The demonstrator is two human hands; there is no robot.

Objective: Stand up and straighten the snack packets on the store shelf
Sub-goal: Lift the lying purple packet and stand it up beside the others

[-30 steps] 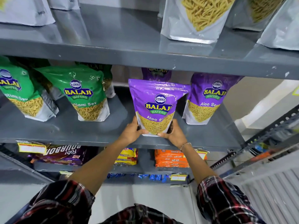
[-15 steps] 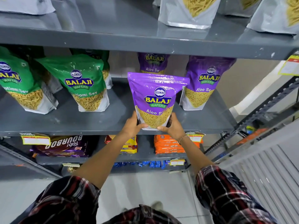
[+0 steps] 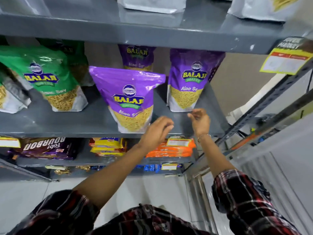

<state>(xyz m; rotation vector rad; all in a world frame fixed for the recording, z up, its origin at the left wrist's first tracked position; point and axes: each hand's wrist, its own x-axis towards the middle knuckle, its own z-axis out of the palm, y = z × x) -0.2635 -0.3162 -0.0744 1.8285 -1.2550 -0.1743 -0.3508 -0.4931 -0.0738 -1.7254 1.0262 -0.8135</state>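
A purple Aloo Sev packet (image 3: 128,99) stands upright near the front edge of the grey middle shelf (image 3: 67,126), with no hand on it. My left hand (image 3: 156,131) hovers just to its lower right, fingers loosely curled and empty. My right hand (image 3: 199,122) is farther right, fingers apart, just below a second purple packet (image 3: 189,82) that stands at the shelf's right end. A third purple packet (image 3: 137,56) stands behind. Green sev packets (image 3: 50,78) lean on the left.
The upper shelf (image 3: 152,34) carries white sev pouches (image 3: 152,4). A yellow price tag (image 3: 286,61) hangs at the right post. Below sit Bourbon biscuit packs (image 3: 45,148), yellow packs (image 3: 108,146) and orange packs (image 3: 169,150). A white corrugated panel (image 3: 279,175) stands to the right.
Both hands have let go of the front purple packet and moved to the right of it. The packet now stands alone on the shelf.
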